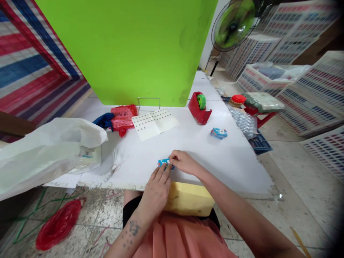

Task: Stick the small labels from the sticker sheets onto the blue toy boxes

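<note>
A small blue card-like piece with some white and red print lies on the white table near its front edge. The outstretched fingers of my left hand rest flat on it and cover its lower part. My right hand is closed in a pinch at the right end of the same piece. What its fingertips hold, if anything, is hidden. Further right lies a small stack of similar blue cards. Beyond my hands is a white sheet with rows of small dark marks.
A red tape dispenser with green tape stands at the back right. A red plastic packet, blue cloth, white ties and a large white bag are on the left. A green panel rises behind. A yellow box sits at my lap.
</note>
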`<state>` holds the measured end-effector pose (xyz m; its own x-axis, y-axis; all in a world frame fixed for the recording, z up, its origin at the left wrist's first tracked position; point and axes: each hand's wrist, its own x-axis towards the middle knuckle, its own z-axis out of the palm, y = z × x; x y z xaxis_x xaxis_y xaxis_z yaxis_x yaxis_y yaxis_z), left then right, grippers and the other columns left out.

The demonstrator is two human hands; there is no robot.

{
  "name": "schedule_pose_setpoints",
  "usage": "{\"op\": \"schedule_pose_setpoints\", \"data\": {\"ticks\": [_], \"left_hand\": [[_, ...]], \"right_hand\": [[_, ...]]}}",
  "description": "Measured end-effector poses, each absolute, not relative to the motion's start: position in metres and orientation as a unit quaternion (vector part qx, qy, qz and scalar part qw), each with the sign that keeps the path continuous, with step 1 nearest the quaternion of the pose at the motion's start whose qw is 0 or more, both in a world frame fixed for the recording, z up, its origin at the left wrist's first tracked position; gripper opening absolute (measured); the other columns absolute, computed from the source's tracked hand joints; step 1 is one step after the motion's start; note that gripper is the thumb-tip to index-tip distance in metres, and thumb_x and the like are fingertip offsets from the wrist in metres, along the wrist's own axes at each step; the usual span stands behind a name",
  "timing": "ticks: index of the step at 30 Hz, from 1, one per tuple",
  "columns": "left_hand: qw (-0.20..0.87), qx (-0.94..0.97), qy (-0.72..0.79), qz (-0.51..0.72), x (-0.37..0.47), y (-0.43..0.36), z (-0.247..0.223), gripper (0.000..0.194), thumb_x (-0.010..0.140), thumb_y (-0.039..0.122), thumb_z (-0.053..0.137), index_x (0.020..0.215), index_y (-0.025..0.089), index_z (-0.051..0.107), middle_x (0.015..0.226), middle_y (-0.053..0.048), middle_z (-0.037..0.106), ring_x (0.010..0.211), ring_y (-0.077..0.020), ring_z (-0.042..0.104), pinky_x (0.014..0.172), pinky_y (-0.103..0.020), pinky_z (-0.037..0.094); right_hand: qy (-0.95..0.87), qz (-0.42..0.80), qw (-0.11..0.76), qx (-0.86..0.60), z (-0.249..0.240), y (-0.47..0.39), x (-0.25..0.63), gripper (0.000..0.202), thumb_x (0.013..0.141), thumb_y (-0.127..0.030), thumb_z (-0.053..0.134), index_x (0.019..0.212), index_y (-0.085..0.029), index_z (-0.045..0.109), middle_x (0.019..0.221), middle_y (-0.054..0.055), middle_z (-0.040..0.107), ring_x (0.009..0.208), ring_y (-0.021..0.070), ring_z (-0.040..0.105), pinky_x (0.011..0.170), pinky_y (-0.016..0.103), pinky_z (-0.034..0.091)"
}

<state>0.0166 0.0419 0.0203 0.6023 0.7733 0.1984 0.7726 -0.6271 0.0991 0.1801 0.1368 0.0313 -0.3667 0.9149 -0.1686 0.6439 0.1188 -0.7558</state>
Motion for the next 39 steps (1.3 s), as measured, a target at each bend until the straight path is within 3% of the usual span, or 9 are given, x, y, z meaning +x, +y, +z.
{"op": "schedule_pose_setpoints", "data": {"ticks": [6,14,25,29,31,35,39], "left_hand": [[0.011,0.890,0.448,0.088,0.020,0.047,0.019,0.022,0.086,0.006,0.044,0.099,0.009,0.060,0.141,-0.016,0.044,0.135,-0.0289,0.032,0.106,-0.045,0.035],[0.012,0.886,0.445,0.130,0.017,0.038,0.029,0.023,0.083,0.002,0.041,0.095,0.013,0.059,0.133,-0.013,0.049,0.134,-0.0282,0.033,0.109,-0.048,0.030],[0.029,0.881,0.455,0.126,0.009,0.027,0.023,0.026,0.078,0.000,0.041,0.096,0.013,0.056,0.117,-0.012,0.053,0.111,-0.0276,0.045,0.099,-0.048,0.038],[0.034,0.877,0.460,0.130,0.010,0.025,0.024,0.026,0.079,0.000,0.041,0.095,0.015,0.055,0.117,-0.012,0.052,0.111,-0.0267,0.045,0.097,-0.048,0.038],[0.036,0.877,0.462,0.130,0.010,0.025,0.024,0.026,0.078,0.000,0.041,0.095,0.015,0.055,0.118,-0.011,0.052,0.111,-0.0267,0.044,0.097,-0.048,0.038],[0.040,0.877,0.462,0.125,0.010,0.025,0.027,0.027,0.078,0.000,0.042,0.096,0.015,0.056,0.116,-0.011,0.052,0.111,-0.0268,0.043,0.097,-0.046,0.036],[0.100,0.871,0.475,0.080,0.011,0.024,0.033,0.022,0.079,0.000,0.044,0.086,0.017,0.056,0.089,-0.006,0.057,0.086,-0.0226,0.049,0.086,-0.041,0.040]], "right_hand": [[-0.764,0.308,0.220,-0.523,0.025,0.130,0.180,0.008,0.079,-0.013,0.055,0.076,-0.018,0.060,0.077,0.001,0.062,0.072,0.0137,0.056,0.069,0.027,0.043],[-0.795,0.250,0.280,-0.477,0.036,0.120,0.184,0.007,0.077,-0.013,0.065,0.075,-0.020,0.063,0.106,0.007,0.058,0.106,0.0212,0.050,0.092,0.038,0.041],[-0.761,0.278,0.269,-0.521,0.037,0.131,0.183,0.007,0.069,-0.014,0.071,0.066,-0.020,0.066,0.096,0.005,0.060,0.098,0.0213,0.052,0.092,0.040,0.037],[-0.728,0.324,0.316,-0.515,0.041,0.135,0.188,0.005,0.070,-0.019,0.069,0.067,-0.020,0.065,0.097,0.005,0.062,0.097,0.0206,0.055,0.092,0.040,0.038],[-0.701,0.362,0.338,-0.513,0.041,0.139,0.192,0.006,0.071,-0.023,0.066,0.069,-0.019,0.062,0.093,0.004,0.065,0.091,0.0195,0.058,0.088,0.038,0.041],[-0.653,0.443,0.329,-0.519,0.033,0.146,0.207,0.013,0.075,-0.031,0.058,0.071,-0.019,0.056,0.068,0.000,0.063,0.065,0.0148,0.057,0.061,0.027,0.043],[-0.652,0.406,0.289,-0.571,0.013,0.152,0.234,0.016,0.072,-0.024,0.059,0.087,-0.019,0.056,0.060,-0.004,0.061,0.055,0.0134,0.055,0.053,0.025,0.039]]}}
